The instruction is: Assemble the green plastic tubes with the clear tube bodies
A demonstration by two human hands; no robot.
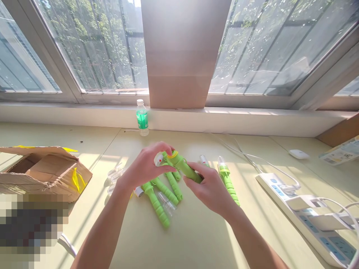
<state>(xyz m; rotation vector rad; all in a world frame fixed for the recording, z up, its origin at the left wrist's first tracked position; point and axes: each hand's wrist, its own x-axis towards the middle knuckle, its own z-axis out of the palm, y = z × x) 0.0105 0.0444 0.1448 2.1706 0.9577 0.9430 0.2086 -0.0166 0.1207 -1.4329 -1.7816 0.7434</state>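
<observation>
My right hand (206,183) is wrapped round the lower part of a green ribbed plastic handle (182,165), holding it tilted above the table. At its upper end, the thumb and forefinger of my left hand (148,162) close on a yellow ring (173,154). Beneath my hands lie several more green handles, one of them a long ribbed handle (157,207). Among these are a clear plastic cap (167,203) and a small white cylinder (138,192). A white piece with a red dot (159,160) shows behind my left fingers.
Right of my hands lies a green handle with a clear tip (228,179). More clear caps (116,172) sit left of my left wrist. An opened cardboard box (56,175) stands left, a water bottle (142,118) near the window. A power strip (300,216) with cables lies right.
</observation>
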